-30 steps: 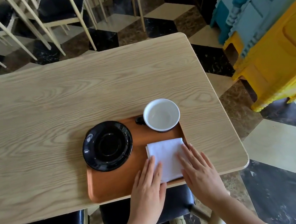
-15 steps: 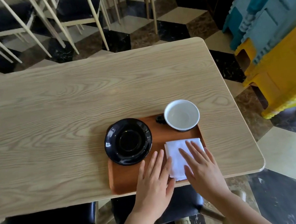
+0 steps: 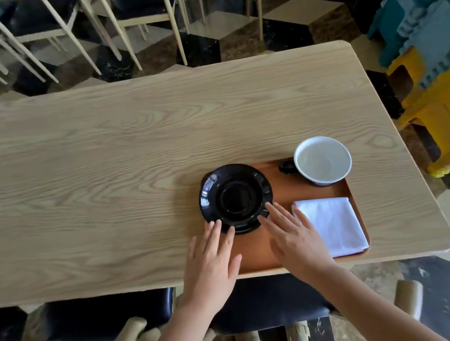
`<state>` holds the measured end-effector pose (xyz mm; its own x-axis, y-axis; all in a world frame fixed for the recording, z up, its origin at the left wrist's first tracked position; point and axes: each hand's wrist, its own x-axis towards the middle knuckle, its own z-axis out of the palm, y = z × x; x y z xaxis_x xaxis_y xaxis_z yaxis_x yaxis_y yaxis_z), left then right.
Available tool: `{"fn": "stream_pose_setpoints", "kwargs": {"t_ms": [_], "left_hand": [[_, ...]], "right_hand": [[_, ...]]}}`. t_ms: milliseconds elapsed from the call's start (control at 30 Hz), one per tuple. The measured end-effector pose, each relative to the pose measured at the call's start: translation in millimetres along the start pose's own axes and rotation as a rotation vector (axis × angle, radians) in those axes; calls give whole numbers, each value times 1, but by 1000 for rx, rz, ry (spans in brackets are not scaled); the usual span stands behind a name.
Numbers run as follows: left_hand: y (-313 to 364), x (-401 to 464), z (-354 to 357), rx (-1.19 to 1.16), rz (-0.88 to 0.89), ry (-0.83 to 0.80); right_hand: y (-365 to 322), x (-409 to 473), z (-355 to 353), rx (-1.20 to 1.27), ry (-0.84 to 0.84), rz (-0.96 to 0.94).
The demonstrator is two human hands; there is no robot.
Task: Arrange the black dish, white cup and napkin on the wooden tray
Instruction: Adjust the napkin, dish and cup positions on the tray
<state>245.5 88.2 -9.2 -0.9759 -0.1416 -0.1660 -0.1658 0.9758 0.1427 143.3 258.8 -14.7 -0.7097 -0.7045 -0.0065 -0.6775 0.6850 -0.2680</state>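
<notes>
The wooden tray [image 3: 259, 252] lies at the near edge of the table. A black dish [image 3: 235, 198] sits on the tray's left end and overhangs it. At the far right corner of the tray stands a white cup [image 3: 323, 160] with a dark handle. The folded white napkin [image 3: 332, 224] lies flat at the near right. My left hand [image 3: 212, 257] is flat with fingers apart, and its fingertips touch the dish's near rim. My right hand [image 3: 293, 236] is also spread, its fingertips at the dish's right rim, just left of the napkin. Neither hand holds anything.
The tray rests on a light wooden table [image 3: 101, 174]. Dark-seated chairs [image 3: 108, 316] stand below the near edge, and more chairs [image 3: 135, 5] beyond the far side. Stacked yellow, blue and grey plastic stools [image 3: 440, 56] crowd the right.
Both hands have left the napkin and moved left to the near rim of the black dish. The camera view has shifted, so the tray appears further right.
</notes>
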Motion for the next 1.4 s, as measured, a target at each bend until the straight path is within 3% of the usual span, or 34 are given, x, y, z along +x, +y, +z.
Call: {"fn": "stream_pose_setpoints", "kwargs": {"t_ms": [500, 900, 1000, 1100, 1267, 1400], "left_hand": [[-7, -33, 10, -87, 116, 32], [-3, -36, 2, 26, 104, -17], [7, -27, -11, 68, 122, 24], [21, -3, -32, 35, 165, 121], [47, 74, -60, 28, 193, 266], [75, 135, -67, 23, 157, 243]], "right_hand": [[-11, -35, 1, -17, 21, -20], [-16, -37, 0, -40, 22, 2], [-14, -34, -5, -25, 37, -10], [-4, -23, -23, 1, 156, 3], [48, 12, -67, -78, 382, 125], [99, 34, -85, -37, 258, 366]]}}
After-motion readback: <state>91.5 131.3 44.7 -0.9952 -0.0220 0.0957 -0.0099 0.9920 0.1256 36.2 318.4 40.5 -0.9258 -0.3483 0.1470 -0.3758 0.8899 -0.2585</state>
